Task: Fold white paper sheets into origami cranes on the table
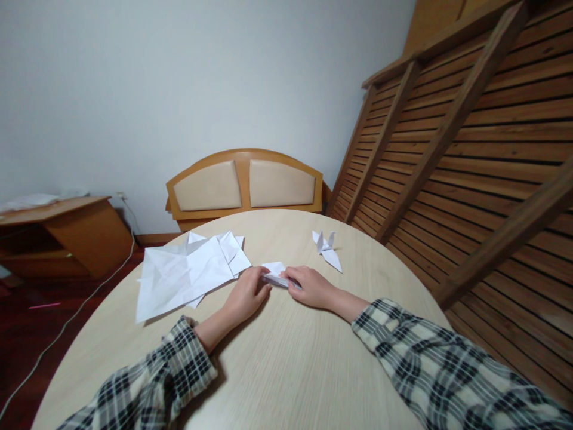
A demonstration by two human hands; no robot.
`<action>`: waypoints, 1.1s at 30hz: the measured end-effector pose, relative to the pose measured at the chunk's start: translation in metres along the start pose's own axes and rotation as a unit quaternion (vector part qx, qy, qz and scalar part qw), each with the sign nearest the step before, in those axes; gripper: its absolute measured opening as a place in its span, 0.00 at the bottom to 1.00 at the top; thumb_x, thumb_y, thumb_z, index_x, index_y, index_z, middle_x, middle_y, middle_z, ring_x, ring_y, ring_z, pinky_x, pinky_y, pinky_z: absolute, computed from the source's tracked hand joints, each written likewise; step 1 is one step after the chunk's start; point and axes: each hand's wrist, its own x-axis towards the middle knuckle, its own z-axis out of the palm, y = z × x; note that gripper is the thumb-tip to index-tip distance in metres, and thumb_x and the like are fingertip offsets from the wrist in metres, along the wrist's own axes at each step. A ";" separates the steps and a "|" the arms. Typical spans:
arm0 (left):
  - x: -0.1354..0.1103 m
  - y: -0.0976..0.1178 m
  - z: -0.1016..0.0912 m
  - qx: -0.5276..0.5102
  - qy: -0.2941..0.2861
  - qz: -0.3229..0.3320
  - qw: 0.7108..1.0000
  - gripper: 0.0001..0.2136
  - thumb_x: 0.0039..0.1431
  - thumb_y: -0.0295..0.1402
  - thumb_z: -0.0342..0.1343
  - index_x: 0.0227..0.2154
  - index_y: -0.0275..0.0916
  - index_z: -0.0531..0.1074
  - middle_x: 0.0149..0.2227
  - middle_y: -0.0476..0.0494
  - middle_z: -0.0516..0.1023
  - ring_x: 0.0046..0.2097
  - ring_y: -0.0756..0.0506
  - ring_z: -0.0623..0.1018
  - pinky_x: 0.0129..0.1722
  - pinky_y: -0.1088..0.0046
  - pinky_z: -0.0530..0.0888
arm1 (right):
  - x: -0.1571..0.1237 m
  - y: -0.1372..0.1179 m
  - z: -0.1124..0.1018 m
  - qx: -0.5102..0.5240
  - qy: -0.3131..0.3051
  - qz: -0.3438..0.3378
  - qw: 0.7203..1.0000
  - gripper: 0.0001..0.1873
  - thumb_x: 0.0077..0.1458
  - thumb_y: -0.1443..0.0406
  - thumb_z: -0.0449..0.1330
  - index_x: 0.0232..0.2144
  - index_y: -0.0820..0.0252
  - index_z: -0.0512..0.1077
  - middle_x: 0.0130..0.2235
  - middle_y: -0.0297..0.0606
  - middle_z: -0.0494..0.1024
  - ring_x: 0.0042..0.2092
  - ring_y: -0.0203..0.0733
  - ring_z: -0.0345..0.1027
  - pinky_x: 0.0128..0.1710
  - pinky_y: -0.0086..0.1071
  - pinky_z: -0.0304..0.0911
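Between my hands, near the middle of the round table, is a folded piece of white paper [274,268]. My left hand [249,294] grips its left end with bent fingers and thumb. At the right end, my right hand [311,287] pinches the same paper, its fingers curled over the edge. The paper's front edge shows several stacked layers, and both ends are hidden under my fingers. A white origami crane [328,249] rests on the table beyond my right hand. Creased white paper sheets [185,272] lie overlapping to the left of my left hand.
The pale round table [286,358] carries all the paper. Behind it stands a wooden headboard [244,182] with two beige panels. A slatted wooden frame [470,179] leans along the right side. To the left are a low wooden cabinet [89,236] and a white cable [76,315].
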 end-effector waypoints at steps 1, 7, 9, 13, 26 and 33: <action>0.000 0.001 -0.001 0.006 -0.002 0.005 1.000 0.10 0.58 0.28 0.53 0.44 0.38 0.68 0.43 0.38 0.76 0.47 0.39 0.75 0.49 0.55 0.72 | 0.000 0.000 0.000 0.004 0.002 0.001 1.000 0.08 0.54 0.71 0.54 0.35 0.60 0.71 0.34 0.38 0.78 0.36 0.41 0.71 0.37 0.31 0.60; 0.002 0.004 -0.002 0.034 -0.013 0.017 0.999 0.06 0.62 0.29 0.51 0.40 0.37 0.71 0.43 0.37 0.76 0.47 0.39 0.74 0.49 0.56 0.71 | 0.001 -0.003 -0.002 0.021 -0.001 -0.005 1.000 0.05 0.55 0.68 0.57 0.34 0.60 0.73 0.34 0.39 0.79 0.36 0.41 0.71 0.40 0.32 0.61; 0.003 0.003 -0.001 0.044 -0.013 0.012 0.999 0.06 0.63 0.30 0.51 0.40 0.37 0.71 0.43 0.36 0.76 0.47 0.38 0.74 0.49 0.56 0.71 | 0.001 -0.003 -0.002 0.025 -0.006 -0.011 1.000 0.05 0.56 0.65 0.59 0.33 0.60 0.74 0.34 0.39 0.79 0.36 0.42 0.71 0.40 0.32 0.62; 0.004 -0.001 0.001 0.068 -0.015 0.008 0.998 0.06 0.64 0.31 0.50 0.36 0.37 0.70 0.40 0.37 0.76 0.44 0.39 0.74 0.46 0.57 0.72 | 0.002 0.001 0.001 0.032 0.004 -0.008 0.999 0.06 0.58 0.65 0.58 0.35 0.60 0.75 0.34 0.39 0.79 0.37 0.42 0.72 0.41 0.33 0.62; 0.002 -0.013 0.010 0.006 0.043 -0.001 0.999 0.18 0.61 0.23 0.47 0.53 0.38 0.62 0.45 0.37 0.76 0.47 0.40 0.76 0.49 0.56 0.73 | 0.003 0.004 0.003 0.065 0.015 0.001 0.998 0.14 0.57 0.73 0.55 0.43 0.59 0.74 0.42 0.40 0.81 0.43 0.42 0.75 0.45 0.34 0.65; 0.000 0.001 0.001 0.043 0.019 0.062 0.997 0.18 0.52 0.18 0.47 0.46 0.38 0.66 0.46 0.37 0.73 0.51 0.39 0.71 0.52 0.56 0.70 | 0.004 0.009 0.009 0.063 0.022 -0.015 0.998 0.16 0.55 0.74 0.56 0.42 0.58 0.78 0.44 0.40 0.82 0.46 0.43 0.76 0.50 0.37 0.67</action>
